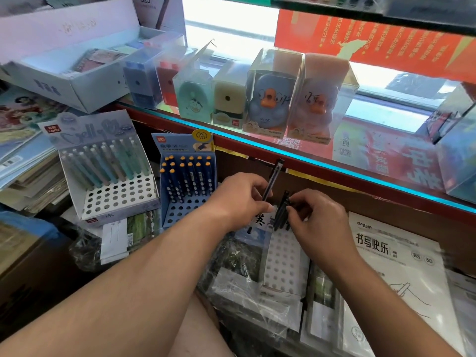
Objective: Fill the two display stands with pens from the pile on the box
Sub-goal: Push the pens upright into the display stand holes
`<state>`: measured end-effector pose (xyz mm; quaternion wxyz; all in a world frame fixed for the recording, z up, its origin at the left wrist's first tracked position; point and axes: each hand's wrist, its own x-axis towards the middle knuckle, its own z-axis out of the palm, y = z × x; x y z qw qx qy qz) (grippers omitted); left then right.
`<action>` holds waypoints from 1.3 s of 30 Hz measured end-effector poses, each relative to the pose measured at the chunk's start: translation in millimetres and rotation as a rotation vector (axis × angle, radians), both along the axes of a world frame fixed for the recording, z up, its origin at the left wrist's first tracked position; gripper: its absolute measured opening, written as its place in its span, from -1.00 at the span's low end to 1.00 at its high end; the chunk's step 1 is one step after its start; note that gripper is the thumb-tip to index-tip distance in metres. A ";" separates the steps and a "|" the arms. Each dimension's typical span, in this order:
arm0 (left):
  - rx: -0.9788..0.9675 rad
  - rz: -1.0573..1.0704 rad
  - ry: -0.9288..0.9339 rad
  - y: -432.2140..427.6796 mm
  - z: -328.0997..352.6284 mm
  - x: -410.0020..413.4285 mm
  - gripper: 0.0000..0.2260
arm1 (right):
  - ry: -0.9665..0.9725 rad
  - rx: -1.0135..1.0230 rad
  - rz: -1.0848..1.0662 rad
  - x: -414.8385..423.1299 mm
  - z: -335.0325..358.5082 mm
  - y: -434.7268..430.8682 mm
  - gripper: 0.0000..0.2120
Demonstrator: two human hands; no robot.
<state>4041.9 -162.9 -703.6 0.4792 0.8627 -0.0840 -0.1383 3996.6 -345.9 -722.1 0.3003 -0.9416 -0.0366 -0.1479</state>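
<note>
A white display stand [284, 256] with rows of round holes lies in front of me on plastic-wrapped packs. Several dark pens [281, 215] stand in its far rows. My left hand [240, 194] grips one dark pen [270, 182] that points up and away, its lower tip near the stand's far left corner. My right hand [314, 215] pinches the standing dark pens at the stand's far edge. To the left stand a blue stand [185, 210] with orange-tipped navy pens and a white stand [118, 199] with pastel pens.
A glass counter edge [334, 168] runs above the hands, with boxed pencil sharpeners [270, 99] on top. A white booklet [394, 253] lies at the right. Stacked books [31, 176] and an open white box [72, 81] fill the left.
</note>
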 end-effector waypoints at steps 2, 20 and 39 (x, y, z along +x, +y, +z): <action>-0.002 0.000 0.007 0.2 0.3 -0.1 -0.86 | -0.007 -0.089 0.038 0.9 -3.8 1.6 -0.87; 0.067 -0.103 -0.086 -21.3 7.9 -17.8 -0.79 | -0.071 0.678 -0.007 1.8 43.9 -17.3 -0.91; 0.399 -0.340 0.296 -17.8 -15.5 -14.3 -0.57 | -0.006 0.215 -0.010 -8.5 -6.0 -26.2 -0.77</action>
